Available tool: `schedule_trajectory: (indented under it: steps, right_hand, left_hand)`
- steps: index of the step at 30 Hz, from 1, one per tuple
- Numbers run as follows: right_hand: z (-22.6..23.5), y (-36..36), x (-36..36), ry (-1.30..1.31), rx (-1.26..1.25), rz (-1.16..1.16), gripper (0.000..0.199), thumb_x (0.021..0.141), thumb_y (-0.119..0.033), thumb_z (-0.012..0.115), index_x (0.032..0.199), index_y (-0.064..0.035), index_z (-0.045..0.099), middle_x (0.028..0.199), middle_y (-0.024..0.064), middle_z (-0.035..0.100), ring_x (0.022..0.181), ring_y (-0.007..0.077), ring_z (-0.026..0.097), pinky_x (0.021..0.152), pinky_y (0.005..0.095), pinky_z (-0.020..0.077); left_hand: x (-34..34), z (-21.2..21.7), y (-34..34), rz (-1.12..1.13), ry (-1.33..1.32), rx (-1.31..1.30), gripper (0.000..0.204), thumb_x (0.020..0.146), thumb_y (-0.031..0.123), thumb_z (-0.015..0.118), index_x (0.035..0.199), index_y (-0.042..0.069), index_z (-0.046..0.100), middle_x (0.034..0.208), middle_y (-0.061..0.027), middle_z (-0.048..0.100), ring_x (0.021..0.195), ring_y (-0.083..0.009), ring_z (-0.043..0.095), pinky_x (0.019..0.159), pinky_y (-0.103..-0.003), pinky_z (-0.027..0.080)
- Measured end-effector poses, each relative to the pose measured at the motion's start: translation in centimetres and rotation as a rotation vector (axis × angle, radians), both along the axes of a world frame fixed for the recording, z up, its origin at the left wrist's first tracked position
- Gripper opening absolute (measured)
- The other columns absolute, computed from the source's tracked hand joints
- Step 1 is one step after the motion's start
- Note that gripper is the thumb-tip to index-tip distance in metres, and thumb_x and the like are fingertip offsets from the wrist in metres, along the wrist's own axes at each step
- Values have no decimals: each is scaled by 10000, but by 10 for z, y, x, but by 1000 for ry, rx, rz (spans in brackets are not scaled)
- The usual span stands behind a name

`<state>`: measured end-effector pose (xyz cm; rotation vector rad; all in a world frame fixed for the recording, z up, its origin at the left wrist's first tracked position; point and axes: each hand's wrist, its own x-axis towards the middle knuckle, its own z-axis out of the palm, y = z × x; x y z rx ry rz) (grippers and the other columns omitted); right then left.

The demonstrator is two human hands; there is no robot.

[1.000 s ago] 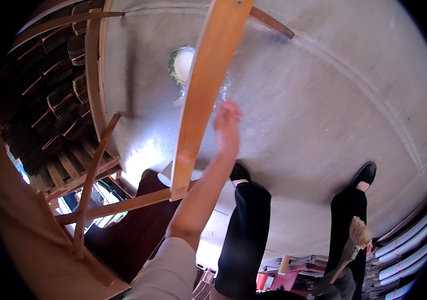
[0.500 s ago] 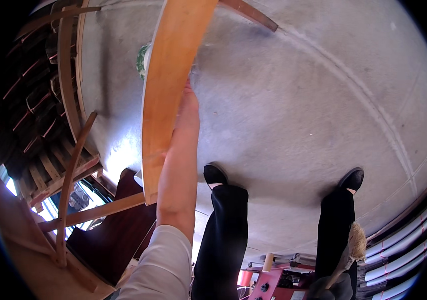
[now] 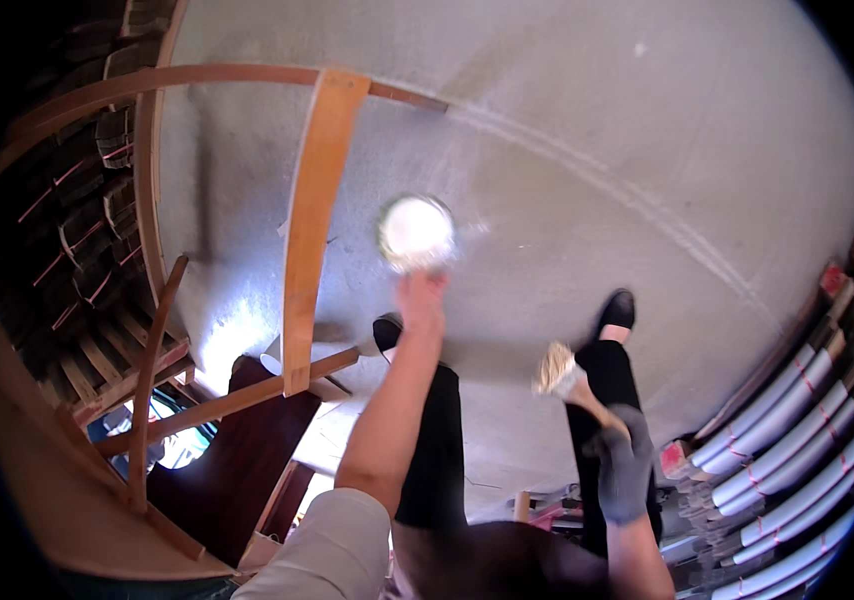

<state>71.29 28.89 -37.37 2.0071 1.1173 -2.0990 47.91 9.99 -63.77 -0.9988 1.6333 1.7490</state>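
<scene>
My bare left hand [image 3: 421,292] grips the near rim of a round tub [image 3: 387,240] with a greenish side and something white inside, blurred by motion. It hangs over the concrete floor, right of a wooden board. In my right hand [image 3: 624,465], covered by a dark grey glove, is a paintbrush [image 3: 555,370] with pale bristles pointing up and left. The fingers close around its wooden handle near my right leg. The light brown board [image 3: 315,200] belongs to a wooden frame and spans between two rails.
Frame rails [image 3: 227,402] and a leg [image 3: 154,370] stand at left. Behind them are dark stacked pieces [image 3: 87,225] on a pallet [image 3: 97,365]. A dark red-brown panel [image 3: 217,470] lies lower left. Strapped white-topped lengths [image 3: 777,480] are stacked at right. My shoes [image 3: 617,308] rest on concrete.
My left hand has come out from behind the board to its right, bringing the tub into view. The right hand and brush have risen up and left. The board appears farther away.
</scene>
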Motion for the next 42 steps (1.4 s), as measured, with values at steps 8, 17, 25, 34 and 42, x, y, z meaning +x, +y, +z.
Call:
schedule_trajectory:
  steps: [8, 17, 25, 34, 42]
  right_hand:
    - [24, 76, 133, 386, -95, -714, 74, 955, -151, 627, 914, -97, 599, 681, -17, 524, 603, 102, 506, 626, 275, 445]
    - [335, 269, -22, 833, 105, -227, 252, 1003, -376, 571, 1128, -161, 616, 881, -29, 621, 804, 118, 577, 721, 332, 481]
    - [451, 268, -193, 1272, 200, 4, 228, 1005, -309, 590, 1146, -131, 606, 774, -31, 614, 713, 87, 573, 674, 315, 473]
    - [519, 174, -327, 1100, 227, 98, 337, 1047, -351, 477, 1237, -95, 587, 821, 36, 678, 645, 121, 621, 647, 388, 583]
    - [512, 192, -429, 1087, 263, 332, 305, 1042, -288, 501, 1206, -39, 564, 819, 34, 653, 702, 121, 625, 667, 356, 593]
  left_hand:
    - [122, 279, 40, -429, -170, -155, 252, 941, 79, 547, 1162, -40, 575, 985, -111, 663, 722, -168, 664, 657, -335, 589]
    - [83, 624, 11, -397, 85, 206, 306, 938, 91, 571, 1235, 20, 592, 930, -52, 673, 767, -140, 658, 718, -276, 557]
    - [-78, 737, -82, -328, 199, 152, 254, 930, 74, 567, 1150, -36, 631, 944, -84, 650, 792, -171, 650, 722, -326, 607]
    - [-254, 691, -192, 27, 244, -3, 213, 935, 58, 532, 1091, -71, 600, 955, -150, 662, 783, -231, 678, 676, -343, 618]
    - [-332, 653, -181, 247, 264, 21, 208, 930, 76, 546, 1062, -81, 581, 976, -157, 654, 778, -248, 676, 650, -331, 615]
